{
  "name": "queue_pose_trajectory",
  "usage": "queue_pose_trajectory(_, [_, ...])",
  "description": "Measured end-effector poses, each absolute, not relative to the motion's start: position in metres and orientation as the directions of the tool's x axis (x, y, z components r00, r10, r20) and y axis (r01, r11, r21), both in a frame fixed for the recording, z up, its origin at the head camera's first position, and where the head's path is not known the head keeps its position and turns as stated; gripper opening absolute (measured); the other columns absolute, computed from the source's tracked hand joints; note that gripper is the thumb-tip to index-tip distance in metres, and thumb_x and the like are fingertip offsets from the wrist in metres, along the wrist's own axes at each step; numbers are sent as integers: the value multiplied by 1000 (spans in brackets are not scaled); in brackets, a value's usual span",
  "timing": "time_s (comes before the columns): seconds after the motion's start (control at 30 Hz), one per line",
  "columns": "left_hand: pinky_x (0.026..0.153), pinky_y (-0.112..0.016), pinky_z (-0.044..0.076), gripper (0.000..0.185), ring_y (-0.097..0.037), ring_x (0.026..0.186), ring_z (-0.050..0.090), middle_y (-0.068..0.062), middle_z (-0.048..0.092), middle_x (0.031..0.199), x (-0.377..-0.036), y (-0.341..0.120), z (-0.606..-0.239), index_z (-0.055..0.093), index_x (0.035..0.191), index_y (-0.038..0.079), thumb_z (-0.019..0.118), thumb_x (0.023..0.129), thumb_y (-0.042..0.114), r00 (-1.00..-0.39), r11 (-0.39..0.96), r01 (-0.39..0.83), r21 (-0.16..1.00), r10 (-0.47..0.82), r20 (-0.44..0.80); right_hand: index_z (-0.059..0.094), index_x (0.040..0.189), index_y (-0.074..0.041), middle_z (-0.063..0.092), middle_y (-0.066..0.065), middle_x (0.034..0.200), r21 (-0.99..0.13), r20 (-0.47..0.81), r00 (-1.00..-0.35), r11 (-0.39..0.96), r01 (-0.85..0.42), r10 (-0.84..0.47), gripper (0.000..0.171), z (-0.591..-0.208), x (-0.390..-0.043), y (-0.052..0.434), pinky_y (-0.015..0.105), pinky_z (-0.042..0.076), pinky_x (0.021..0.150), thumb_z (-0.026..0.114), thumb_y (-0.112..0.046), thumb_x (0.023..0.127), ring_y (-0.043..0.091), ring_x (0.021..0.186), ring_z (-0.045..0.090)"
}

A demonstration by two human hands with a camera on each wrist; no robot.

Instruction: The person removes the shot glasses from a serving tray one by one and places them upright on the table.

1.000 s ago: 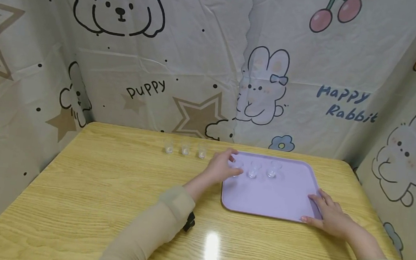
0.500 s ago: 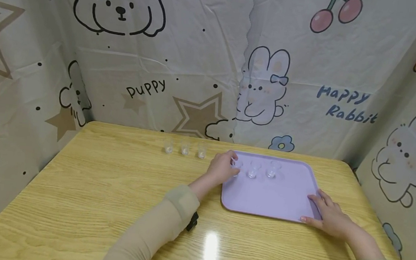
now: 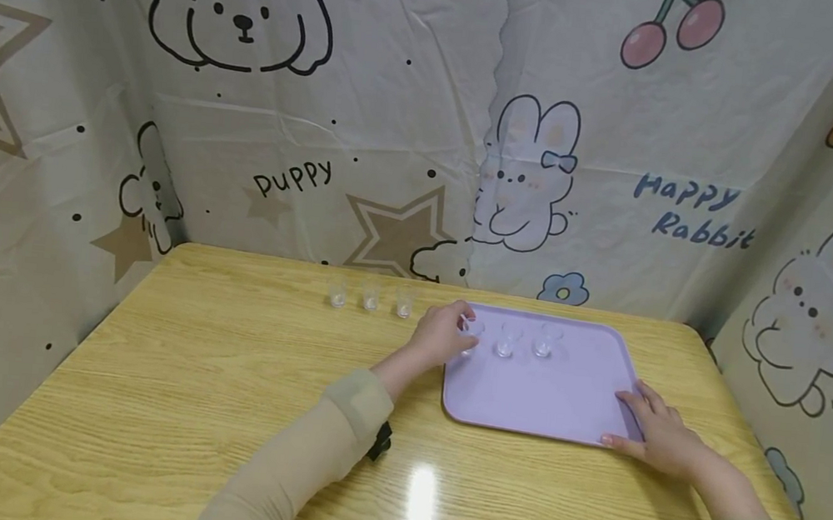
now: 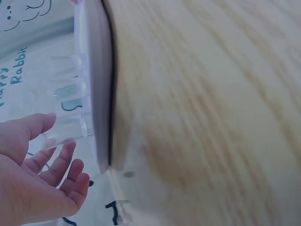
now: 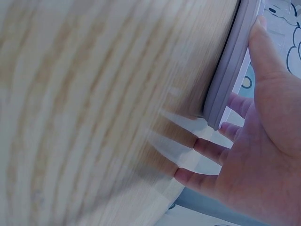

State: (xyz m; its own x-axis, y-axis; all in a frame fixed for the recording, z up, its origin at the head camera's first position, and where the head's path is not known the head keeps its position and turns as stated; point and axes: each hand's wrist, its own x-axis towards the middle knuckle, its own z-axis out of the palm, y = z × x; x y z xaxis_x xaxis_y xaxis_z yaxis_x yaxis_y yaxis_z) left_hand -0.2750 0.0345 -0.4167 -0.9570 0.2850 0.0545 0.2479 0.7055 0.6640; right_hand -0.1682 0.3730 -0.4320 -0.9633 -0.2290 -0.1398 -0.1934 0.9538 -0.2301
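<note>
**Fingers closing on the nearest cup**

Since a second ago my left hand (image 3: 443,334) has drawn its fingers in: they were spread over the tray's left end, and now they curl round the small clear plastic cup (image 3: 473,330) standing first in the row on the flat lilac plastic tray (image 3: 539,397). My right hand (image 3: 659,434) has not shifted; it lies with fingers fairly straight on the tray's near right corner, thumb along the rim.

The cup sits upright at the tray's far left, with two more clear cups (image 3: 505,340) just beside it in a line toward the right. Three other small clear cups (image 3: 371,297) stand in a row on the pale wooden table (image 3: 186,388), well apart from the tray, toward the back wall.

What worries me: the cup looks light and its neighbour is close, so a careless finger could knock that one over. A loose pinch could also let the cup slip or tip, I judge.

The head view shows the whole layout and both rows, but my knuckles hide the contact itself. The left wrist view shows my thumb and fingers (image 4: 61,162) on either side of the cup (image 4: 66,132), seen edge-on above the tray's rim (image 4: 96,94). The right wrist view shows my thumb lying along the rim (image 5: 230,61) and my fingers (image 5: 207,146) reaching under its corner.
</note>
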Motion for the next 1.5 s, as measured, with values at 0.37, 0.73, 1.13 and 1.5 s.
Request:
queue_pose_trajectory(0.37, [73,-27,47,35,-17,87,56,-6,63,98,-261,14,-389,59,114,9,71,83,23,-942,672,297,678,323,91,38,135,7,16,40,142,-230,-144,-963,954,-193,-230,83,-429,-168,371,76,31,82,65,-51,83,70,117,23])
queue_pose_trajectory(0.73, [91,-38,46,38,-24,104,56,-4,61,98,-247,-19,-375,58,117,9,70,84,24,-938,622,306,721,327,116,40,133,7,19,42,140,-226,-112,-964,950,-214,-243,82,-432,-167,373,75,33,81,65,-51,82,68,117,27])
queue_pose_trajectory(1.13, [92,-39,45,38,-26,105,55,-3,61,100,-246,-64,-395,58,116,9,72,83,21,-942,608,316,729,293,164,39,135,6,18,42,141,-226,-124,-963,952,-208,-239,83,-434,-168,374,75,34,80,65,-53,82,69,116,26])
queue_pose_trajectory(1.5, [90,-41,45,35,-27,101,55,-4,61,97,-257,-82,-413,57,113,5,72,83,17,-941,639,300,708,318,112,38,135,6,17,41,142,-234,-121,-962,949,-212,-245,83,-435,-168,375,75,33,82,64,-53,82,68,118,24])
